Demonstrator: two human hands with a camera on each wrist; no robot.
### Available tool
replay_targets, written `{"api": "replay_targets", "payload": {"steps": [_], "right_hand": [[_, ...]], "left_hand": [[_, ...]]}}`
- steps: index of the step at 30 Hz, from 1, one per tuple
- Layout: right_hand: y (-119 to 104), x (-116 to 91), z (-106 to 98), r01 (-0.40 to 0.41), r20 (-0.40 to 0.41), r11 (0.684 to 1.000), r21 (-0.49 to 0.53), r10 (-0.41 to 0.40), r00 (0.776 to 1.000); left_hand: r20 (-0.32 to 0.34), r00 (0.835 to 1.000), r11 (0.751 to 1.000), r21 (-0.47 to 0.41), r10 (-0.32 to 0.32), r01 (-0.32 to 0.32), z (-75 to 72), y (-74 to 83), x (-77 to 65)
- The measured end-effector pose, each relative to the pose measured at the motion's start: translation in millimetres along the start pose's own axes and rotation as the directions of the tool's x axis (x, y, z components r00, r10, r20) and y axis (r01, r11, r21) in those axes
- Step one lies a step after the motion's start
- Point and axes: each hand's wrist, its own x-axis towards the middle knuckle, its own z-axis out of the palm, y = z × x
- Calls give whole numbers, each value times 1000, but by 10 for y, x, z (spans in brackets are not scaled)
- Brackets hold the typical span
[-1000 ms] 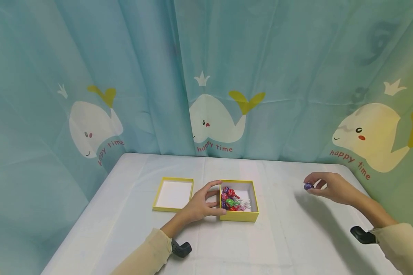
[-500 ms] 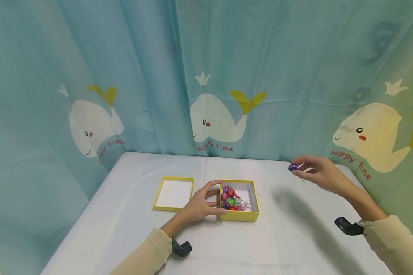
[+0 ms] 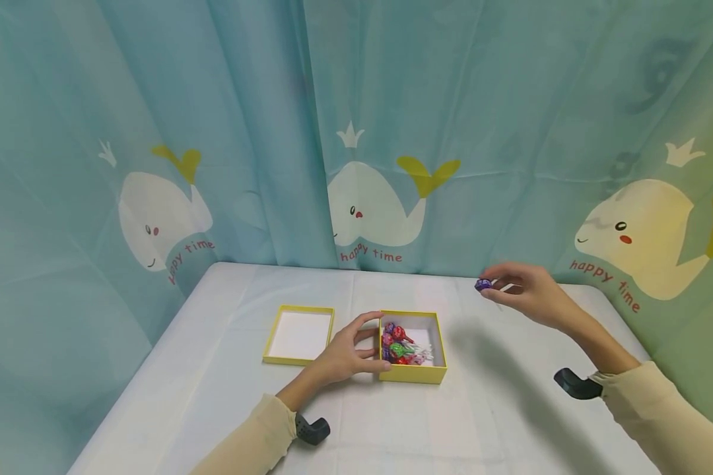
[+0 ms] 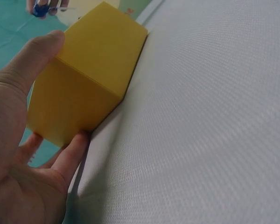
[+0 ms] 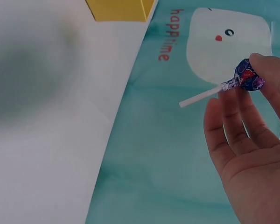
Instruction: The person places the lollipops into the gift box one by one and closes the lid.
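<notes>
My right hand (image 3: 529, 292) pinches a purple-wrapped lollipop (image 5: 248, 77) by its candy head, in the air above the table's back right. In the right wrist view its white stick points away from the palm. My left hand (image 3: 347, 353) holds the left side of a yellow box (image 3: 414, 374), its thumb (image 4: 44, 46) on the near wall and fingers along the left wall. Inside the box several wrapped lollipops (image 3: 399, 348) lie with heads to the left and white sticks to the right.
Left of the box lies its yellow-rimmed lid (image 3: 300, 333), white inside face up. A white cloth covers the table (image 3: 499, 422). A blue-green curtain (image 3: 261, 132) with whale prints hangs behind the table's back edge.
My right hand has carried the lollipop left and up, away from the table's right side and closer to the box. The left hand and the box have stayed in place.
</notes>
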Motion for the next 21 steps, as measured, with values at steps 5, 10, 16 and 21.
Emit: {"api": "replay_targets", "payload": {"steps": [5, 10, 16, 21], "right_hand": [[-72, 101, 115, 7, 27, 1000, 26, -8, 1000], [-150, 198, 236, 16, 76, 999, 43, -19, 997], [-229, 317, 414, -6, 162, 998, 56, -4, 987], [-290, 390, 560, -3, 202, 995, 103, -18, 979]], "left_hand": [[3, 1000, 1000, -2, -3, 3, -6, 10, -4], [2, 1000, 1000, 1, -5, 5, -6, 15, -4], [-2, 1000, 1000, -4, -5, 5, -8, 21, 3], [-2, 1000, 1000, -8, -11, 11, -9, 14, 5]]}}
